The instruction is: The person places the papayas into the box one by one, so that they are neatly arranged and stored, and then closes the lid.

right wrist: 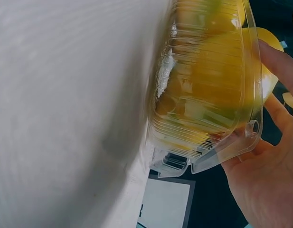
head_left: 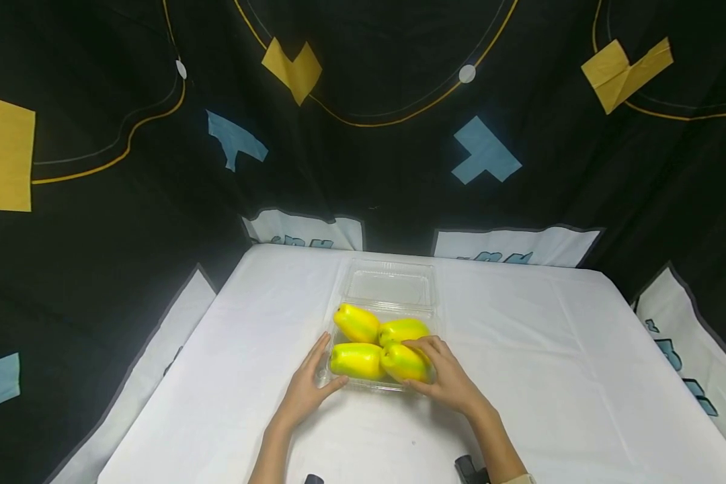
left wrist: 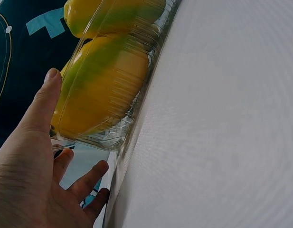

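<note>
Several glossy yellow-green fruits, oblong with blunt ends, sit in the base of a clear plastic clamshell box (head_left: 389,386); its lid (head_left: 390,282) lies folded back on the far side. My right hand (head_left: 450,376) grips the front right fruit (head_left: 404,363), thumb on the near side and fingers over its far side. In the right wrist view that fruit (right wrist: 267,38) rises above the box rim. At the box's left front corner is my left hand (head_left: 307,386), fingers spread along the side and thumb by the front rim, next to the front left fruit (head_left: 355,361).
A white cloth covers the table (head_left: 538,363) under the box. Behind it hangs a dark curtain (head_left: 375,181) with yellow and blue patches. Dark straps or devices (head_left: 470,470) show by the wrists at the near edge.
</note>
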Tool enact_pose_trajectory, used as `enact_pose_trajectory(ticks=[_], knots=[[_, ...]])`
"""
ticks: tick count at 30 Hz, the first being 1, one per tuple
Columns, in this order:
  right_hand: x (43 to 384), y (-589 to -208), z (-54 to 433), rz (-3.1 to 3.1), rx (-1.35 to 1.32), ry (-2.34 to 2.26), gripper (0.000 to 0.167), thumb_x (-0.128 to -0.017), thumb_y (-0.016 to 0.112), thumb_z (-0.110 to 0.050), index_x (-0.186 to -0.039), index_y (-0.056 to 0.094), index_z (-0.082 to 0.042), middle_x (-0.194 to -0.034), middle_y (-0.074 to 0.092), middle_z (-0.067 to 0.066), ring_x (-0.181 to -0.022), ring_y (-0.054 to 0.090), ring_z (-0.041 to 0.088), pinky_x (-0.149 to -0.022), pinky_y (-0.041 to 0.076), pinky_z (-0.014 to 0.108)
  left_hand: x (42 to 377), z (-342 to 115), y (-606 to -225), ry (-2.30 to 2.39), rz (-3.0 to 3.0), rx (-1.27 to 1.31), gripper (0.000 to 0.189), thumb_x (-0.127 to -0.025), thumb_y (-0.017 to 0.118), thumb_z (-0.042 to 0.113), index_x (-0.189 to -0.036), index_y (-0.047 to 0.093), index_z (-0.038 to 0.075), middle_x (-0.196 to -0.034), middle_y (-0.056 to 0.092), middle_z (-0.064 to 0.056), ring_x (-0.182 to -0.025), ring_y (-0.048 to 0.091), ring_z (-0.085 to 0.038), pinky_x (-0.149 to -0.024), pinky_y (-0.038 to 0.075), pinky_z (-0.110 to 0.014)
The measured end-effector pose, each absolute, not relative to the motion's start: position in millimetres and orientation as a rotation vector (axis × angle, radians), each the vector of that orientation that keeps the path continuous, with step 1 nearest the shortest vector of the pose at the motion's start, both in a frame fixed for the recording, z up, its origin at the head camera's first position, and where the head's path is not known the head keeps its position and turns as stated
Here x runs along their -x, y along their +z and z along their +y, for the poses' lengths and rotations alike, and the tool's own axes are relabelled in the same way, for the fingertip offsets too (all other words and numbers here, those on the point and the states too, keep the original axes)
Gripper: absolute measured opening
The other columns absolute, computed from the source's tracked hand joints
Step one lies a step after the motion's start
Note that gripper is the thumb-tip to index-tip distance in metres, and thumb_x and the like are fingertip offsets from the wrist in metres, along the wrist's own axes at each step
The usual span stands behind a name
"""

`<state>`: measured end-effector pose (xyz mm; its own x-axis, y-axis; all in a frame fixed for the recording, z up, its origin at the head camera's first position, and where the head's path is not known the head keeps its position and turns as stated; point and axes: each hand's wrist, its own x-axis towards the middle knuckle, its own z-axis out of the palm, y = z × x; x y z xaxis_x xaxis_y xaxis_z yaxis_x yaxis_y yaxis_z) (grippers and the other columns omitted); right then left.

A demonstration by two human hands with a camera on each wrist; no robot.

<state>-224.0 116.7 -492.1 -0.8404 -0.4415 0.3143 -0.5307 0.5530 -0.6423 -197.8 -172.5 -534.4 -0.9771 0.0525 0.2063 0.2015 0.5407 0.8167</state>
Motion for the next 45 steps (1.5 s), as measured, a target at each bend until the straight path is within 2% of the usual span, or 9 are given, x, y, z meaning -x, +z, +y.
enact_pose_trajectory(ticks=[13,24,40,45], knots=[[223,-493,115,-2.746,-0.818,1.147,0.062,-0.076,0.075,-0.037,-0.133,0.050,-0.028,-0.122,0.046,-0.005,-0.117,0.041,0.017,-0.099,0.038,0.048,198,-172,-534,-1.416,-2.620,0.219,0.089,-0.076,0.070,0.050,-0.147,0.024,0.025,-0.152,0.021,-0.001,-0.136,0.023,-0.027,-0.105,0.021,-0.060],[223,-495,115,-2.733,-0.864,1.099,0.065,-0.079,0.072,-0.040,-0.137,0.046,-0.028,-0.124,0.045,0.000,-0.116,0.040,0.020,-0.095,0.041,0.050,197,-172,-534,-1.408,-2.625,0.203,0.088,-0.076,0.069,0.052,-0.147,0.024,0.024,-0.152,0.022,0.000,-0.137,0.022,-0.026,-0.105,0.021,-0.059],[226,-491,120,-2.680,-0.873,1.102,0.071,-0.077,0.074,-0.038,-0.139,0.043,-0.022,-0.128,0.047,0.004,-0.118,0.040,0.023,-0.097,0.038,0.053,197,-173,-531,-1.418,-2.610,0.244,0.087,-0.078,0.069,0.046,-0.147,0.024,0.020,-0.152,0.020,-0.003,-0.137,0.019,-0.027,-0.106,0.019,-0.058],[235,-481,127,-2.650,-0.850,1.083,0.071,-0.079,0.072,-0.039,-0.140,0.041,-0.022,-0.132,0.045,0.003,-0.120,0.039,0.023,-0.096,0.038,0.056,197,-178,-525,-1.525,-2.592,0.196,0.079,-0.085,0.063,0.044,-0.148,0.021,0.022,-0.152,0.019,-0.008,-0.133,0.029,-0.033,-0.103,0.026,-0.059]])
